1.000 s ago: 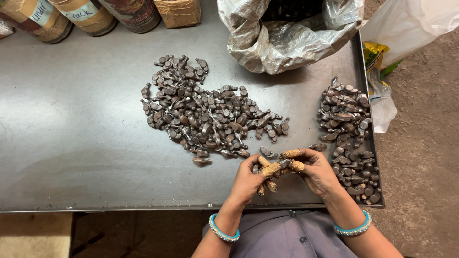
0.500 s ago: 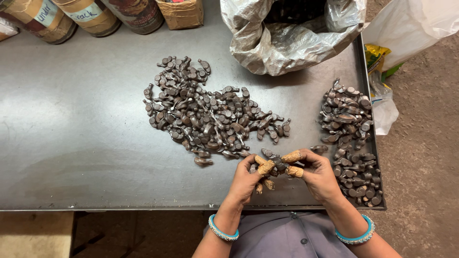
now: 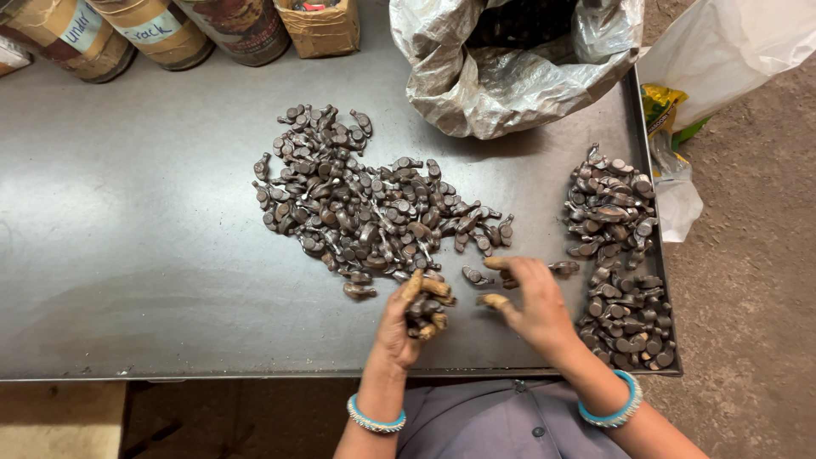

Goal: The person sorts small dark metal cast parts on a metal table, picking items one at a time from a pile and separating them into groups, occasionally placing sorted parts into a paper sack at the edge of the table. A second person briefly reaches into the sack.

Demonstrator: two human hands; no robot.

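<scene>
Head view: hands now parted, where half a second ago joined over one part. Left hand closed around several dark metal parts near table front edge. Right hand half open, empty, reaching toward right-edge pile. Sorting continues.

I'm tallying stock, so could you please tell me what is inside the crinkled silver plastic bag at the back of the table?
The bag's open mouth shows only a dark mass, too shadowed to identify; its folded plastic hides everything deeper.
</scene>
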